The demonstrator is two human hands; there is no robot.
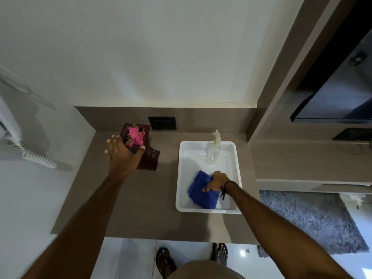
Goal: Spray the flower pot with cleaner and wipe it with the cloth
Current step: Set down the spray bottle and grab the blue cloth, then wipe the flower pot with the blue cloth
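A dark brown flower pot (150, 158) with pink flowers stands on the grey-brown counter at the back left. My left hand (121, 153) hovers over its near side, fingers spread, thumb by the rim; I cannot tell if it touches the pot. A white tray (182, 178) lies to the right. In it a folded blue cloth (198, 189) rests at the front, and my right hand (216, 181) closes on its right edge. A clear spray bottle (213, 151) with a pale trigger head stands at the tray's back.
The counter (141, 208) ends at a wall behind, with a dark socket plate (162, 123). A white coiled cord (39, 159) lies at the left. A raised shelf and a dark screen (338, 93) are at the right. My sandalled feet show below the front edge.
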